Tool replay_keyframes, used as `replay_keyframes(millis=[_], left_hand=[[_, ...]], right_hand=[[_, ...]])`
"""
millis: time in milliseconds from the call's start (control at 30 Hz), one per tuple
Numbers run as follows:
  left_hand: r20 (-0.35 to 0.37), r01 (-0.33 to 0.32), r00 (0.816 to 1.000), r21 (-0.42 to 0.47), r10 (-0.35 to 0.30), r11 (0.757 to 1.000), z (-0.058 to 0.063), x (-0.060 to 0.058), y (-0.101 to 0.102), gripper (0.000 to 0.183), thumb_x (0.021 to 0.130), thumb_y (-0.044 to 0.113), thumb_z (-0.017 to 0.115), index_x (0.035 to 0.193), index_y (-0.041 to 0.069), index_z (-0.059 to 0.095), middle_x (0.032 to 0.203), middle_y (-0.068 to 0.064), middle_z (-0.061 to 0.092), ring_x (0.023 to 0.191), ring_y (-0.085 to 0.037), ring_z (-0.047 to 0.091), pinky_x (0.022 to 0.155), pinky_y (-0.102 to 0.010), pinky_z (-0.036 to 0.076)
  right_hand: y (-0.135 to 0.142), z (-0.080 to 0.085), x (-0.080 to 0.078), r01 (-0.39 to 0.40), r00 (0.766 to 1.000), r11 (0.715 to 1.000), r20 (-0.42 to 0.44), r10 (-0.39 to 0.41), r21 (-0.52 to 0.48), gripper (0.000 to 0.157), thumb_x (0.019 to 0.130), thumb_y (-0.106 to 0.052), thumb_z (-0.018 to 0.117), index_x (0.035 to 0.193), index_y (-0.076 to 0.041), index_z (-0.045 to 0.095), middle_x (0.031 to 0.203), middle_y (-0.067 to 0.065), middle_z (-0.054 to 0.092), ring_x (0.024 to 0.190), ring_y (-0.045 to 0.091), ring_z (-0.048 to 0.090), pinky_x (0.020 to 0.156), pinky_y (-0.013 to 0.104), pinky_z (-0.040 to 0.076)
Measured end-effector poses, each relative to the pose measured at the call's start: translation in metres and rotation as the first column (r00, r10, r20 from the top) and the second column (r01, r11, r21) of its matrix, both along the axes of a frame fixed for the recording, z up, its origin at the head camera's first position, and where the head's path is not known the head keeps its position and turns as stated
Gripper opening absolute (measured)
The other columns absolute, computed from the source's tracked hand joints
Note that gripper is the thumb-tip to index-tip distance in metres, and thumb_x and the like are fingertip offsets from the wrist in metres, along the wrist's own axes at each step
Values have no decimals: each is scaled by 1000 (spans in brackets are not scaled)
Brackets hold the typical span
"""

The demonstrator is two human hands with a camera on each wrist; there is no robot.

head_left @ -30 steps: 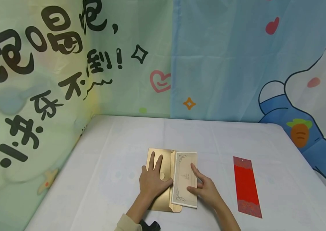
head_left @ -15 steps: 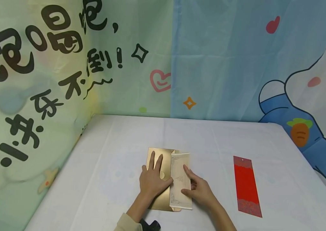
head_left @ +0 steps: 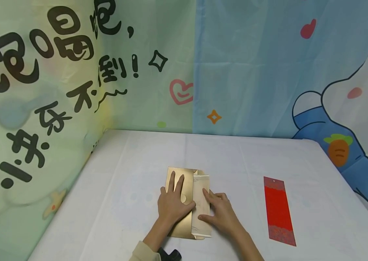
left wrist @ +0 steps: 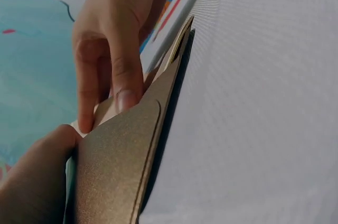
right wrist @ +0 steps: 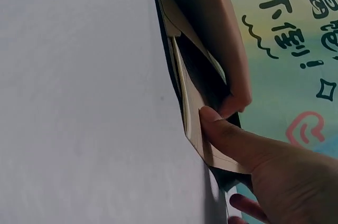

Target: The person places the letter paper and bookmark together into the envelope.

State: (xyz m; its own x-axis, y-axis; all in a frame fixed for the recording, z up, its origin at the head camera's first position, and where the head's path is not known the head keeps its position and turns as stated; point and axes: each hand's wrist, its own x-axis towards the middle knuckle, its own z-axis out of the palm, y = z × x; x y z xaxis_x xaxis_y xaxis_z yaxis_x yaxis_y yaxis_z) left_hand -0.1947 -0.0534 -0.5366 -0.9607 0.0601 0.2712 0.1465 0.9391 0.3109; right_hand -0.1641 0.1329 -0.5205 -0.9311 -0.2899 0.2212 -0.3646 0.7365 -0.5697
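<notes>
A gold envelope (head_left: 187, 175) lies on the white table with its mouth to the right. My left hand (head_left: 171, 208) rests on it, fingers spread and nearly straight, thumb by the mouth. A cream folded card or booklet (head_left: 200, 227) with a printed border is partly inside the envelope, its right strip showing. My right hand (head_left: 223, 214) pinches that outer edge, thumb and fingers apart along it. In the right wrist view the cream card (right wrist: 194, 97) sits between the envelope's layers, and the left thumb (right wrist: 237, 97) touches the mouth's upper edge.
A red strip (head_left: 278, 208) with patterned ends lies on the table to the right. Near the left wrist is a black object (head_left: 171, 255). Printed cloth backdrops (head_left: 252, 72) stand behind and to the left of the white tabletop (head_left: 236, 159).
My right hand has moved left, sliding the cream card further into the gold envelope, so a narrower strip shows. The left hand has stayed in place.
</notes>
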Motion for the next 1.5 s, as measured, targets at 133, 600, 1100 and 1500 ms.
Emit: replay_keyframes(millis=[133,600,1100,1500], left_hand=[[-11,0,1000,1,0,1000,0,0,0,91,64,62,54,145,29,31,153,-1,15,74,-24,43,46,-26,31],[-5,0,1000,-23,0,1000,0,0,-1,92,63,63,54,145,29,30,154,-1,14,78,-26,46,47,-26,34],[-46,9,999,-23,-10,1000,-1,1,-1,92,62,62,57,144,27,34,152,-3,18,77,-28,46,46,-26,33],[-46,10,999,-26,-12,1000,-2,2,-1,92,61,62,58,143,28,35,152,-3,18,75,-26,45,46,-26,32]], right_hand=[[-3,-2,-3,4,998,998,-58,0,58,90,61,-51,76,137,-11,47,126,8,57,113,30,45,91,49,35],[-3,-5,-11,-34,996,999,-84,36,34,93,62,-55,74,135,-7,47,134,7,49,127,30,38,99,52,28],[7,-9,-14,-108,994,992,8,108,-66,74,75,-34,70,135,-1,45,146,15,31,137,31,17,106,52,11],[7,-9,-13,-100,995,994,-19,101,55,74,70,-37,66,135,-6,48,145,20,29,136,36,16,106,53,13]])
